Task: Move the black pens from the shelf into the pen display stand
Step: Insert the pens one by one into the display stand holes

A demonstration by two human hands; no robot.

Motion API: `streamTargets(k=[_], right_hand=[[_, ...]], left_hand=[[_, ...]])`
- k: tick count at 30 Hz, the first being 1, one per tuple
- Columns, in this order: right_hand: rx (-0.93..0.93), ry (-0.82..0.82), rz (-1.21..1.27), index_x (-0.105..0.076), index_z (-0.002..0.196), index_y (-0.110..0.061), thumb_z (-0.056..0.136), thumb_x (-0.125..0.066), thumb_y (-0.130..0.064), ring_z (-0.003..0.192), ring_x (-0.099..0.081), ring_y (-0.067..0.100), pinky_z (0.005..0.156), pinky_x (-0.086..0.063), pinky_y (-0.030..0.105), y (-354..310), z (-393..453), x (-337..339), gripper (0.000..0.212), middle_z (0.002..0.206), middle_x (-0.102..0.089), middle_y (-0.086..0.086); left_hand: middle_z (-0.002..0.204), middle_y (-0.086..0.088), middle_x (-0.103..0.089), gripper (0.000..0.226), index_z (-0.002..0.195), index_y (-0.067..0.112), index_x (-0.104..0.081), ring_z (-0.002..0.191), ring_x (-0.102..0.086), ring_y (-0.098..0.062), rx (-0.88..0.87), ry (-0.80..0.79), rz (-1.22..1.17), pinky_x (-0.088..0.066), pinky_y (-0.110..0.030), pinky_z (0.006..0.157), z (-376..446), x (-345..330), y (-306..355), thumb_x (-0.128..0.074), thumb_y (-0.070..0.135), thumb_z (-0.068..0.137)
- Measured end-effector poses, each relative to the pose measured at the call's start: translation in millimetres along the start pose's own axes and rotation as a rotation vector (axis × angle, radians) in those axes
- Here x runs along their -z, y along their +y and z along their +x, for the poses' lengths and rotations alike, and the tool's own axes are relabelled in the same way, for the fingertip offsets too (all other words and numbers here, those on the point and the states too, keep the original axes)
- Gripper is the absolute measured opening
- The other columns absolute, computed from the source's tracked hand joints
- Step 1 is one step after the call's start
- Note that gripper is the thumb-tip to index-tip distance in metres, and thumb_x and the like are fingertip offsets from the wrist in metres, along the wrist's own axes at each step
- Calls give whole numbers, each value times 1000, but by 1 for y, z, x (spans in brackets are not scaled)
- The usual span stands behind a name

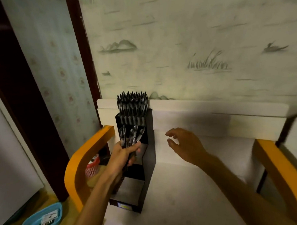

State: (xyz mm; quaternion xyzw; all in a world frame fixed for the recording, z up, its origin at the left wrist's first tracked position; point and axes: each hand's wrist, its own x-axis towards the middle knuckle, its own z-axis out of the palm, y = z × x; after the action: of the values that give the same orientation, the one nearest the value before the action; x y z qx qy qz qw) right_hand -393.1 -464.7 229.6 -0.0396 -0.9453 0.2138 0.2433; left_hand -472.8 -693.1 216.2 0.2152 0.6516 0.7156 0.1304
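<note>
Black pens (131, 140) bunched in your left hand (125, 153) could snag the display stand (151, 147); your right hand (183, 143) hovers loose, holding nothing.

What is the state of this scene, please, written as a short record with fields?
left hand: left hand grips a bundle of black pens at the stand's second tier
right hand: right hand hovers open beside the stand, holding nothing
stand: pen display stand, black, tiered, on the white surface
top tier: filled with upright pens
lower tiers: no pens visible
</note>
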Motion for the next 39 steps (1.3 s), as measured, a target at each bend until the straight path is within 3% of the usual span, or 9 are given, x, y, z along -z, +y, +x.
streamTargets(k=[7, 12, 18, 22, 25, 27, 31, 36, 39], right_hand=[[-49, 110, 29, -68, 116, -16, 97, -60, -22, 99, -63, 14, 87, -49, 24, -35, 32, -25, 22, 111, -70, 1], [-169, 118, 309, -72, 115, -14, 95, -63, -18, 89, -65, 1, 76, -43, 2, -68, 51, -52, 22, 107, -73, -2], [-372, 119, 800, -77, 94, -19, 93, -67, -21, 81, -73, 12, 69, -55, 16, -96, 72, -69, 10, 86, -78, -1], [-434, 185, 906, -77, 92, -9, 91, -70, -18, 79, -74, 24, 67, -58, 23, -106, 81, -82, 11, 85, -77, 8], [-468, 320, 937, -75, 94, -2, 91, -70, -14, 75, -74, 27, 63, -58, 24, -111, 88, -85, 14, 83, -76, 12], [-475, 451, 879, -74, 94, -3, 91, -70, -14, 73, -74, 26, 64, -60, 26, -110, 92, -83, 12, 80, -76, 9], [-352, 574, 457, -76, 92, -13, 92, -70, -22, 71, -73, 12, 75, -60, 27, -106, 96, -87, 11, 77, -75, -1], [-240, 523, 166, -77, 99, -12, 90, -72, -27, 75, -70, 8, 79, -57, 25, -116, 103, -107, 19, 84, -76, 0], [-218, 456, 114, -78, 94, -11, 91, -70, -26, 76, -70, 11, 79, -55, 25, -118, 106, -116, 16, 84, -77, 2]], left_hand=[[51, -2, -52, 31, 80, 6, -61, 37, -37, -13, 19, -96, -17, -27, -21, 38, 39, 33, -2, -69, 34, 91], [55, -1, -61, 37, 86, 4, -64, 38, -44, -14, 55, -180, -47, -31, -22, 36, 66, 55, -8, -72, 40, 85], [80, -9, -76, 31, 89, 13, -74, 48, -60, -14, 28, -271, 0, -45, -22, 43, 92, 79, -18, -70, 43, 89], [87, -7, -77, 37, 102, 15, -70, 55, -63, -15, 31, -304, 34, -47, -23, 46, 102, 88, -23, -68, 49, 87], [93, -1, -77, 31, 112, 22, -67, 73, -69, -13, 11, -236, 106, -52, -22, 54, 107, 93, -27, -65, 46, 91], [89, 3, -75, 28, 114, 22, -64, 72, -67, -9, 8, -93, 189, -51, -21, 55, 113, 100, -27, -64, 42, 93], [42, 3, -55, 25, 84, 9, -59, 31, -43, -5, 26, -17, 78, -31, -17, 34, 122, 118, -26, -60, 29, 99], [42, 4, -49, 21, 79, 11, -49, 31, -36, -7, 6, -20, 15, -25, -19, 33, 124, 126, -22, -56, 10, 99], [38, 5, -49, 17, 86, 1, -56, 30, -37, -4, -15, -18, 55, -27, -18, 32, 123, 128, -21, -57, 11, 100]])
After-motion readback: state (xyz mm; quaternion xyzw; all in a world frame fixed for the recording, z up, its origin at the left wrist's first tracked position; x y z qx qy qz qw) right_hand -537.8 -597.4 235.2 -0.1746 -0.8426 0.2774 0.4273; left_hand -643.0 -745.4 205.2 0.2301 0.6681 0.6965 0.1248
